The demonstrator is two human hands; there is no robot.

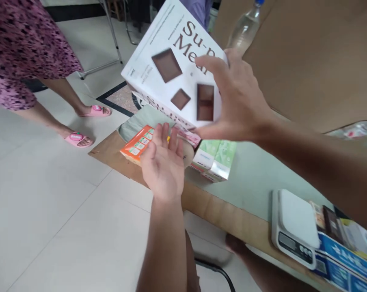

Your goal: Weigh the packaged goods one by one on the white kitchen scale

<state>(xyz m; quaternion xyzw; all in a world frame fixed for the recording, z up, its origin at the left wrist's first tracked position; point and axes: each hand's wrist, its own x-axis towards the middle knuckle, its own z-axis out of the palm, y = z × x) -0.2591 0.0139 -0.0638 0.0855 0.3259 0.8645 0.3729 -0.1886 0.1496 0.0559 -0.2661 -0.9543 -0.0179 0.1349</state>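
At upper centre, the right hand (236,99) had its grip around a white box (175,71). The left hand (163,166), open, palm up, was mid-frame, overlapping an orange box (137,144); a scale (297,221) sat lower right on the bench (250,184).

White carton (183,75) held up on a slant

Brown lettering, partly covered, and three brown blocks mark its uncrushed broad face; more lettering runs along a narrow side. It is tilted in the air, gripped by the right hand (242,97).
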